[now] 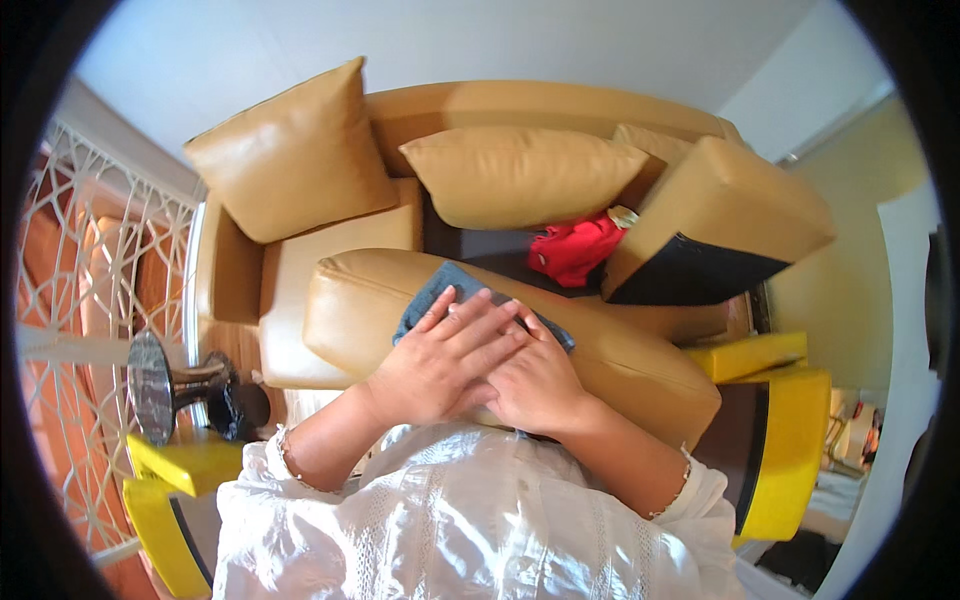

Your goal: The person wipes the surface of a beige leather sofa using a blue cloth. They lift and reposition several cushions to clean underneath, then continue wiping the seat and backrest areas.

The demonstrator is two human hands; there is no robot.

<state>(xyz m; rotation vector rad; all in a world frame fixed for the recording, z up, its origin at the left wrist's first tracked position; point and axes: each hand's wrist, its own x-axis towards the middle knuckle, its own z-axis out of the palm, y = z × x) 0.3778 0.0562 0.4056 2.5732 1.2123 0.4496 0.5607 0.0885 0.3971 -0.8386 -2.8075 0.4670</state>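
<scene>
My left hand (pixel 439 352) lies with its fingers spread partly over my right hand, above a blue-grey cloth. My right hand (pixel 536 375) is at the cloth's right part, its fingers partly hidden under the left ones. The folded cloth (pixel 442 285) rests on a tan leather-like sofa cushion (pixel 630 367) that stands across in front of my body. Whether either hand grips the cloth cannot be made out.
Behind is a tan sofa (pixel 525 97) with throw pillows (pixel 300 157) and a red cloth (pixel 574 247) on its dark base. Another seat cushion (pixel 742 202) leans at right. Yellow-sided furniture (pixel 791 450) flanks me; a dark round-topped stand (pixel 152 386) is at left, near a white lattice (pixel 97 247).
</scene>
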